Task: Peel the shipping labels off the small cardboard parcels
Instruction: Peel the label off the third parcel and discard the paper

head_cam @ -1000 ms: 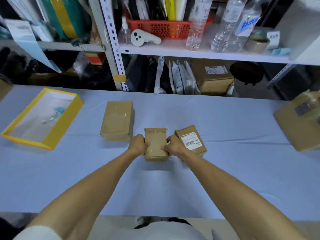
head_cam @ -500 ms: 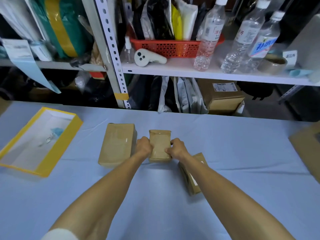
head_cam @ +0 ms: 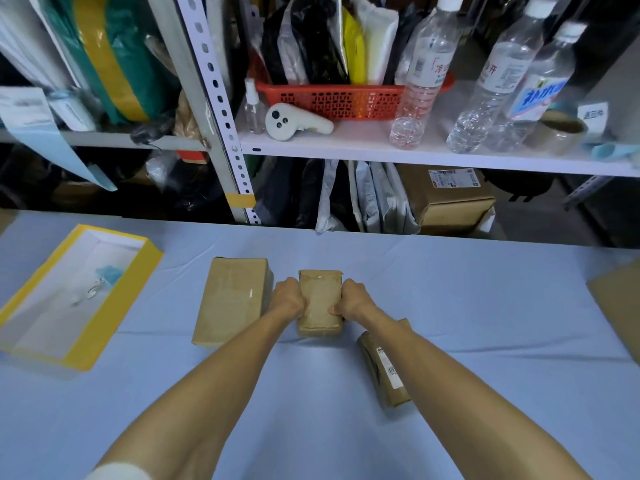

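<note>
A small brown cardboard parcel (head_cam: 319,299) lies on the blue table, its top bare with no label showing. My left hand (head_cam: 287,299) grips its left side and my right hand (head_cam: 351,301) grips its right side. A larger plain parcel (head_cam: 230,299) lies just left of it, touching my left hand. A third small parcel (head_cam: 386,370) with a white barcode label lies nearer to me under my right forearm, partly hidden by the arm.
A yellow-rimmed open box (head_cam: 86,337) with small scraps inside sits at the left. A big cardboard box (head_cam: 620,303) pokes in at the right edge. Shelves with bottles, a red basket (head_cam: 339,98) and a labelled carton (head_cam: 446,199) stand behind the table.
Both hands have pushed the small parcel away from me, next to the larger one. The labelled parcel, once beside my right hand, now lies behind it under my forearm.
</note>
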`<act>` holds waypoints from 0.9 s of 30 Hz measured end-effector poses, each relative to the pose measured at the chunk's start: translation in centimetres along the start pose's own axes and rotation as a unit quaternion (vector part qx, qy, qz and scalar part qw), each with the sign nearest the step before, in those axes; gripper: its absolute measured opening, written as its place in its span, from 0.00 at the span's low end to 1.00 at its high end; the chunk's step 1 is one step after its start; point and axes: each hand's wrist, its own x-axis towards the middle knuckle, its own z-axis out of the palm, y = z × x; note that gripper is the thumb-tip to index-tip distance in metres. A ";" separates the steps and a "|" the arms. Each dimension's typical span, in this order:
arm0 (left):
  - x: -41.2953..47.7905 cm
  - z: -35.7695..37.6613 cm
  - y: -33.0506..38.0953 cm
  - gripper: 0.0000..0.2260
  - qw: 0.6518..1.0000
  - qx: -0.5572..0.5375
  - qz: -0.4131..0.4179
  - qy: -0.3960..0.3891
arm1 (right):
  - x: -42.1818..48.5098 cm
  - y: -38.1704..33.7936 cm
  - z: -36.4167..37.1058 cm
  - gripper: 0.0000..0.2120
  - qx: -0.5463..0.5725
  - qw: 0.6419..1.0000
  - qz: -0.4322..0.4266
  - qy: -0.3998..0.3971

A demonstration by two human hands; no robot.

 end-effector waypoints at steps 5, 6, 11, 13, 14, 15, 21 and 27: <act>-2.0 -2.1 2.4 0.08 0.998 0.052 0.041 0.025 | -2.4 -1.0 -1.3 0.20 -0.030 0.999 -0.019 0.000; -2.6 -2.4 2.9 0.08 0.997 0.049 0.050 0.030 | -3.2 -1.0 -1.9 0.21 -0.041 0.999 -0.025 0.011; -5.7 -2.2 4.0 0.13 0.994 0.060 0.084 0.038 | -7.0 0.2 -4.0 0.21 -0.079 0.995 -0.046 0.040; -7.1 -1.4 4.1 0.12 0.993 0.054 0.098 0.034 | -8.5 1.0 -4.3 0.21 -0.079 0.994 -0.046 0.051; -7.7 -1.0 4.0 0.10 0.993 0.053 0.105 0.032 | -9.2 1.5 -4.4 0.20 -0.076 0.995 -0.042 0.055; -8.2 -0.6 4.0 0.07 0.992 0.049 0.113 0.030 | -9.8 2.0 -4.4 0.20 -0.072 0.995 -0.038 0.059; -10.8 2.4 4.2 0.13 0.990 0.023 0.142 0.004 | -12.6 5.2 -3.3 0.18 -0.057 0.995 -0.007 0.076; -12.9 6.5 3.9 0.13 0.992 -0.044 0.115 -0.041 | -13.6 9.3 -1.9 0.09 -0.070 0.991 0.007 0.112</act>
